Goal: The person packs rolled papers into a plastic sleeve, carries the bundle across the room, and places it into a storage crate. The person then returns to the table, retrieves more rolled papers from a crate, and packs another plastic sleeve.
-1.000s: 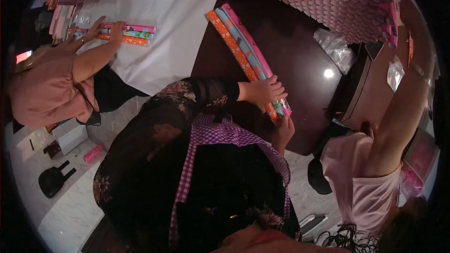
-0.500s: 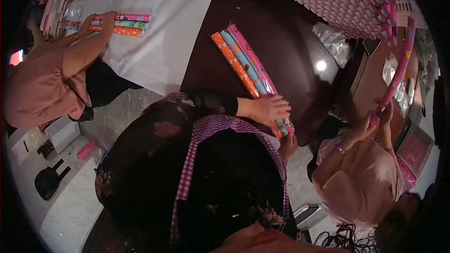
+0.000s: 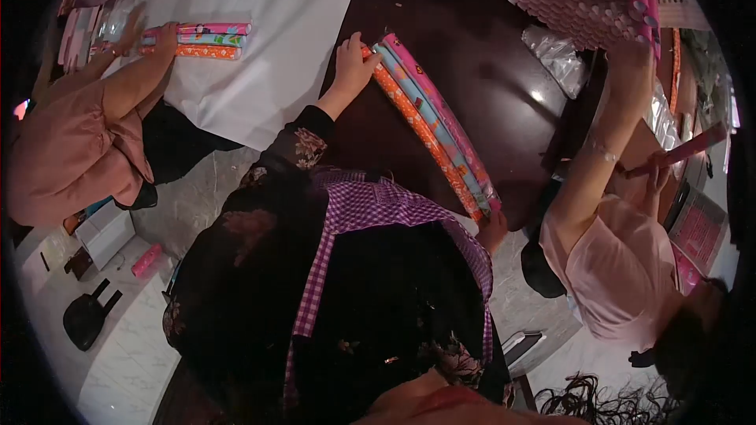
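Head view: smooth, glossy patterned rolls (image 3: 429,120), cylindrical, lie parallel between the fingers. Left hand (image 3: 354,64) curled at orange end, right hand (image 3: 494,230) at opposite ends; cannot tell whether either clamps.

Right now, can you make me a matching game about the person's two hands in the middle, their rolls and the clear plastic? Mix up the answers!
Things:
1. left hand
2. right hand
3. middle roll
4. clear plastic

Where or what colour:
A. lying on the dark table, right of the rolls
B. at the far end of the orange roll
C. mostly light blue
D. at the rolls' near end

Right pairs: 1-B, 2-D, 3-C, 4-A
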Demonstrator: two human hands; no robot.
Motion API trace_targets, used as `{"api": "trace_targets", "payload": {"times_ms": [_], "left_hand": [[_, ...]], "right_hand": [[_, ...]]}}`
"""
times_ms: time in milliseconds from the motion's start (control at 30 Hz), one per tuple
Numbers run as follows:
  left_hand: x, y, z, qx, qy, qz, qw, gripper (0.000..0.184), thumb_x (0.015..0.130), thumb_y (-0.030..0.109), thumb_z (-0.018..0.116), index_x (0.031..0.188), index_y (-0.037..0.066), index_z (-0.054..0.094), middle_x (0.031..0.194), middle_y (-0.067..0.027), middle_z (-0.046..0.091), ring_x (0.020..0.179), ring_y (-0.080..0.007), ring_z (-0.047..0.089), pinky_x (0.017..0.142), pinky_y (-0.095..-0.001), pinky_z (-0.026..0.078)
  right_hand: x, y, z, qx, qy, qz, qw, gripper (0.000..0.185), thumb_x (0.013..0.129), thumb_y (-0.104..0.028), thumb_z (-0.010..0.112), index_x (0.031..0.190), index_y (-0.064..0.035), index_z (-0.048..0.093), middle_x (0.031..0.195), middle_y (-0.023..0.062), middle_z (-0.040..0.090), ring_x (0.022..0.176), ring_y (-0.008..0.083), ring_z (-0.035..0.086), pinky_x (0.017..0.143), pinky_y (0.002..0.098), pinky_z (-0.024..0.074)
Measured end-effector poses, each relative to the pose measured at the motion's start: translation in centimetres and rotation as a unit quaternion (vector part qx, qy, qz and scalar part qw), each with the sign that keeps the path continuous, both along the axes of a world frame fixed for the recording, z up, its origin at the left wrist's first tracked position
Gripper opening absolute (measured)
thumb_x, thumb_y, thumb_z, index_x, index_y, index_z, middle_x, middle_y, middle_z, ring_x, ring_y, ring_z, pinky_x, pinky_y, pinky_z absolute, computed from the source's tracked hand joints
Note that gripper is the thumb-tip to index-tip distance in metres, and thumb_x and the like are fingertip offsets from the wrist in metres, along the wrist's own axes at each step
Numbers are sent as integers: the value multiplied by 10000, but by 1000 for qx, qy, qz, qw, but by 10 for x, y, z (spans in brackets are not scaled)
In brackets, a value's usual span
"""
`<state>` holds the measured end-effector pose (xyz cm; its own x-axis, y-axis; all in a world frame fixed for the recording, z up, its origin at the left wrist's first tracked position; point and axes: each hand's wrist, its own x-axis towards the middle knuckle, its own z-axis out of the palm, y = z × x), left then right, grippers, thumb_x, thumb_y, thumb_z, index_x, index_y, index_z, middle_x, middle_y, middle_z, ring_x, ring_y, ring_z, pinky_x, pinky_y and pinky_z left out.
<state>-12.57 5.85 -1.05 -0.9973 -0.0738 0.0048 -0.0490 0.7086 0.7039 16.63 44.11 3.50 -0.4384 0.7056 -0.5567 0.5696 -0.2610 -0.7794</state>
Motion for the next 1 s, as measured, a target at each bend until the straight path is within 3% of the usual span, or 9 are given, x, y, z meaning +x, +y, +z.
{"api": "trace_targets", "payload": {"times_ms": [100, 367, 433, 500, 667, 733, 800, 900, 1000], "left_hand": [[9, 4, 2, 0, 10, 14, 1000, 762, 763, 237, 761, 1338, -63, 360, 1162, -236, 522, 1082, -412, 485, 935, -481, 407], [34, -15, 14, 11, 0, 29, 1000, 817, 750, 243, 773, 1364, -58, 325, 1236, -263, 471, 1137, -429, 450, 984, -489, 371], [37, -16, 33, -91, 24, -52, 994, 846, 709, 277, 790, 1366, -26, 350, 1295, -247, 448, 1190, -423, 428, 1008, -496, 356], [42, -1, 58, -140, 110, -139, 974, 844, 691, 303, 793, 1359, 0, 376, 1337, -226, 427, 1220, -420, 410, 1010, -502, 354], [33, 30, 61, -181, 179, -452, 855, 1038, 559, 558, 799, 1391, 75, 410, 1478, -145, 341, 1343, -392, 316, 1055, -538, 313], [25, 35, 55, -200, 184, -468, 841, 1153, 507, 635, 789, 1419, 62, 377, 1485, -137, 332, 1345, -387, 318, 1075, -560, 278], [19, 41, 50, -232, 130, -534, 803, 1184, 506, 669, 778, 1430, 56, 362, 1484, -145, 337, 1340, -391, 326, 1082, -571, 251], [23, 46, 55, -277, 113, -533, 792, 1167, 547, 690, 742, 1447, 65, 340, 1467, -162, 365, 1340, -393, 332, 1092, -572, 227], [30, 49, 55, -308, 66, -542, 779, 1144, 657, 723, 669, 1509, 103, 222, 1527, -166, 267, 1402, -409, 227, 1131, -593, 156]], "right_hand": [[-1, 0, 5, 151, -59, 168, 972, 271, 914, -213, 581, 1049, 9, 660, 939, 77, 645, 821, 210, 596, 686, 364, 474], [-4, 17, -11, 93, -12, 123, 988, 251, 919, -164, 598, 1090, 13, 650, 969, 79, 640, 860, 187, 588, 702, 356, 485], [-4, 18, -10, 13, -44, 42, 998, 254, 935, -165, 582, 1098, 22, 638, 971, 76, 620, 887, 157, 570, 711, 318, 483], [-2, 16, -13, 238, 11, 304, 922, 327, 901, -198, 642, 1148, 16, 633, 1039, 115, 668, 871, 256, 621, 705, 421, 493], [17, 43, -54, 260, -7, 350, 900, 330, 931, -153, 571, 1229, -14, 601, 1060, 132, 648, 900, 249, 634, 698, 402, 496], [11, 45, -45, 279, 32, 384, 880, 338, 937, -152, 556, 1247, -21, 594, 1083, 130, 640, 904, 237, 637, 694, 395, 498], [-23, 8, 23, 2, -77, 163, 984, 354, 931, -195, 577, 1240, -25, 601, 1118, 114, 624, 907, 210, 629, 677, 376, 498], [2, 32, 2, 74, -11, 296, 952, 428, 911, -300, 620, 1230, -15, 605, 1159, 94, 618, 941, 188, 613, 716, 354, 492], [4, 42, -17, 37, 19, 241, 970, 409, 909, -319, 622, 1204, -34, 623, 1121, 63, 617, 930, 173, 594, 751, 330, 470]]}}
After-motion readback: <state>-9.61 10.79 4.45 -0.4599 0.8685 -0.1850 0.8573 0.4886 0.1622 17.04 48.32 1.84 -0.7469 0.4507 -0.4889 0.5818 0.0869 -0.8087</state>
